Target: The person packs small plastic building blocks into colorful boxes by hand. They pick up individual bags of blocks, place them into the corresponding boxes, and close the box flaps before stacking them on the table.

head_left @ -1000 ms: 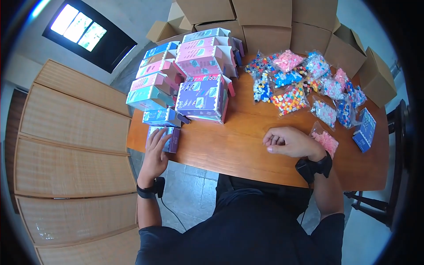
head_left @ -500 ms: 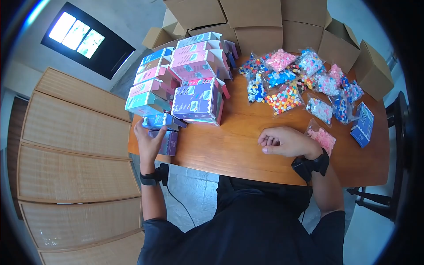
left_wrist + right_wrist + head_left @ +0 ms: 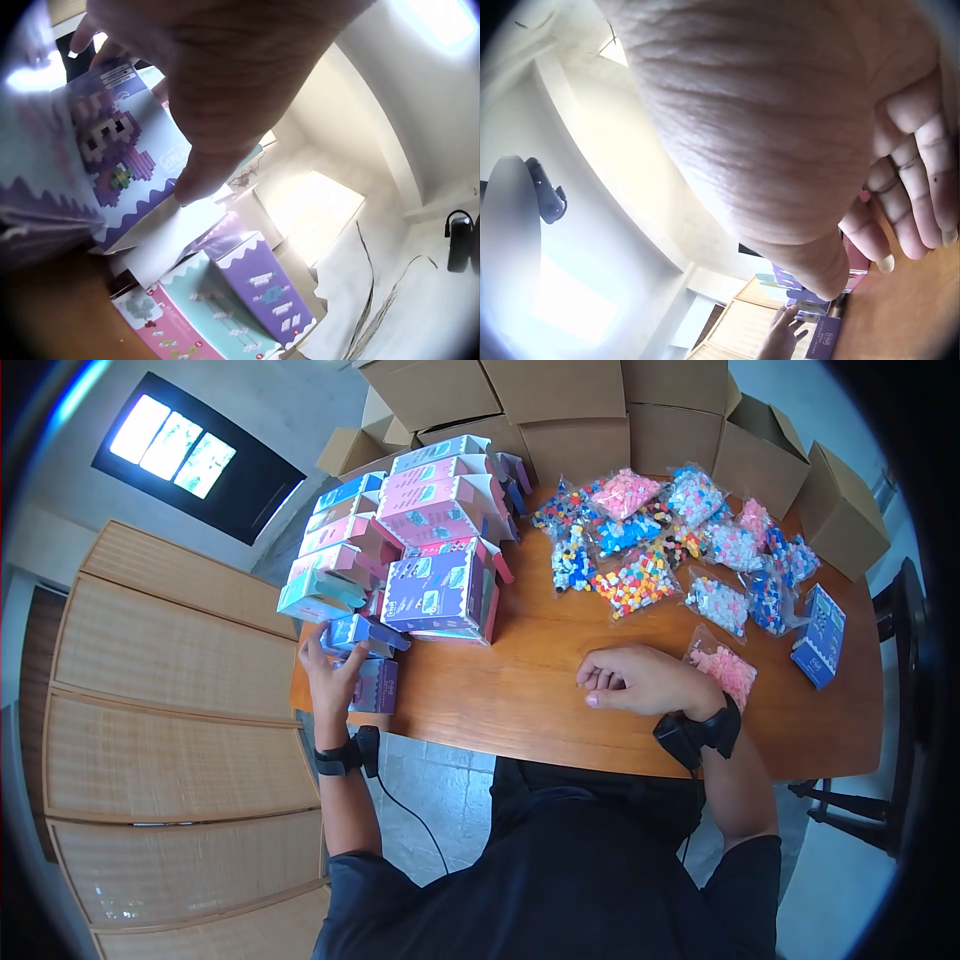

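Observation:
My left hand point(image 3: 332, 678) grips a small blue box point(image 3: 348, 630) at the near end of the left row, thumb on one side and fingers on the other. Up close in the left wrist view, the hand point(image 3: 232, 75) holds a box point(image 3: 124, 150) with a pixel figure printed on it; a white flap stands out at its edge. A purple box point(image 3: 378, 687) lies just beside the hand, nearer the table edge. My right hand point(image 3: 645, 680) rests on the table, fingers loosely curled and holding nothing, beside a bag of pink pieces point(image 3: 725, 672).
Several open boxes point(image 3: 435, 510) stand in rows at the left of the wooden table point(image 3: 540, 700). Bags of coloured pieces point(image 3: 635, 582) are heaped at the back right, with a blue box point(image 3: 820, 637) beside them. Cardboard cartons point(image 3: 575, 455) line the back.
My left hand has moved from over the purple box onto the blue box behind it and taken hold. The head view has shifted slightly. My right hand stays on the table.

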`<state>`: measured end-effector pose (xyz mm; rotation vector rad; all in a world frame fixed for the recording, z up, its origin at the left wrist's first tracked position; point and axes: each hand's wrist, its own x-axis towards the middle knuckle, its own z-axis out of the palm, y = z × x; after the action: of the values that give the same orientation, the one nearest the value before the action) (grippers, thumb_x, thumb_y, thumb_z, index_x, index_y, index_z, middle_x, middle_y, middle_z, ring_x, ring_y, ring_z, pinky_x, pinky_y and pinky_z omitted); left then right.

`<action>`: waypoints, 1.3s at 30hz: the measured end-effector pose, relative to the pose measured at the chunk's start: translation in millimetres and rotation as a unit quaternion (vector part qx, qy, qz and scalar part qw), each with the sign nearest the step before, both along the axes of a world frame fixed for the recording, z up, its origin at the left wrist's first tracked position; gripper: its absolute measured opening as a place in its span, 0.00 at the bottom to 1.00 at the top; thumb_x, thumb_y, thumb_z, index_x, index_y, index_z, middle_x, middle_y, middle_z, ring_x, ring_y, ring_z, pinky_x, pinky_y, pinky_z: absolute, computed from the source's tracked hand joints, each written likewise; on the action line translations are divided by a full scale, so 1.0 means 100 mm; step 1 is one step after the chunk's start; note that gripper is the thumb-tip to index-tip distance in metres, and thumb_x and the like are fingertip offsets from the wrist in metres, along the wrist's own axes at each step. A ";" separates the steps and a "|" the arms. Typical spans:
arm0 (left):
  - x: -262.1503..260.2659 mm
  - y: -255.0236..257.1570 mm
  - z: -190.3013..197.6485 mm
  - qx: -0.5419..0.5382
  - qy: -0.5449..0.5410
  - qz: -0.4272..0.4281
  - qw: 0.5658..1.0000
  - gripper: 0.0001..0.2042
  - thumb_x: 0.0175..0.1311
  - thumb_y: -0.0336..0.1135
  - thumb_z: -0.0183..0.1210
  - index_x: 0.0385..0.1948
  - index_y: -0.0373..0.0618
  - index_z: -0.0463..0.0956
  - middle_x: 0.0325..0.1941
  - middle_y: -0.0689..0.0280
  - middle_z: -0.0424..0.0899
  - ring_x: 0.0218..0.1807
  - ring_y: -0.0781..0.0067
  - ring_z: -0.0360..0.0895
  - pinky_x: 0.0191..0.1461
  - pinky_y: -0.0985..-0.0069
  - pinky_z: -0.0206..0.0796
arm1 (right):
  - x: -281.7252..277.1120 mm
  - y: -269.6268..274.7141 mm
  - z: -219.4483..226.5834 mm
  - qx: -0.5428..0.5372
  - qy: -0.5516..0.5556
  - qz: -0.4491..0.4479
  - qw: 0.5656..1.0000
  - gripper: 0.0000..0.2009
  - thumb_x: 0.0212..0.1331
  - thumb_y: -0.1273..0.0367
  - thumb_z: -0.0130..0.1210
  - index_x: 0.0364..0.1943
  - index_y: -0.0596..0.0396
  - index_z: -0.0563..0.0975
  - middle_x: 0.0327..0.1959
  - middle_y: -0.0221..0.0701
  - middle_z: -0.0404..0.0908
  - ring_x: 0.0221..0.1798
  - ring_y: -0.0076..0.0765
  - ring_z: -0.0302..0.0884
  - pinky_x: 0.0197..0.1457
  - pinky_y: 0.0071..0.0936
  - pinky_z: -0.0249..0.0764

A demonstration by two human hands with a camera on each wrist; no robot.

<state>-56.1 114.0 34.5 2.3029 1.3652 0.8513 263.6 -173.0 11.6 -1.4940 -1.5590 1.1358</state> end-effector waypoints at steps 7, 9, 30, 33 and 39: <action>0.02 -0.05 0.11 0.024 0.040 -0.034 0.998 0.35 0.46 0.47 0.69 0.58 0.48 0.67 0.61 0.47 0.58 0.64 0.45 0.58 0.65 0.60 0.56 | -0.01 0.00 -0.01 0.005 -0.006 -0.002 1.000 0.14 0.57 0.64 0.60 0.41 0.60 0.76 0.33 0.34 0.80 0.36 0.28 0.78 0.42 0.26 0.75; 0.03 -0.09 0.14 0.033 0.038 -0.040 0.998 0.36 0.45 0.47 0.70 0.58 0.48 0.66 0.62 0.46 0.57 0.65 0.45 0.58 0.66 0.60 0.55 | -0.01 0.00 -0.01 0.003 -0.008 -0.003 1.000 0.14 0.57 0.65 0.60 0.41 0.60 0.76 0.33 0.33 0.80 0.36 0.28 0.78 0.42 0.26 0.75; -0.08 -1.32 0.68 -0.131 -0.159 -0.246 0.947 0.44 0.40 0.46 0.71 0.63 0.44 0.58 0.62 0.59 0.57 0.64 0.60 0.61 0.61 0.63 0.62 | 0.01 0.00 0.07 0.018 0.088 -0.026 0.996 0.17 0.53 0.70 0.62 0.46 0.60 0.73 0.37 0.30 0.77 0.40 0.24 0.75 0.45 0.24 0.73; 0.30 -1.55 0.60 -0.169 -0.038 -0.361 0.916 0.45 0.38 0.43 0.73 0.63 0.44 0.59 0.61 0.55 0.57 0.64 0.57 0.61 0.64 0.63 0.58 | 0.02 -0.05 0.17 0.047 0.139 0.032 0.989 0.28 0.50 0.68 0.66 0.55 0.59 0.67 0.46 0.33 0.74 0.46 0.27 0.73 0.51 0.25 0.71; 1.12 -1.85 0.36 -0.019 0.037 -0.289 0.956 0.41 0.38 0.47 0.73 0.55 0.37 0.64 0.54 0.49 0.64 0.55 0.45 0.68 0.55 0.59 0.66 | 0.07 -0.15 0.32 0.073 0.155 0.132 0.976 0.49 0.43 0.63 0.70 0.68 0.57 0.51 0.61 0.38 0.65 0.57 0.33 0.69 0.56 0.24 0.68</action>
<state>55.9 -71.2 70.8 2.5155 0.6464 0.5439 270.9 -187.7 43.7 -0.9803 -1.6100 1.3015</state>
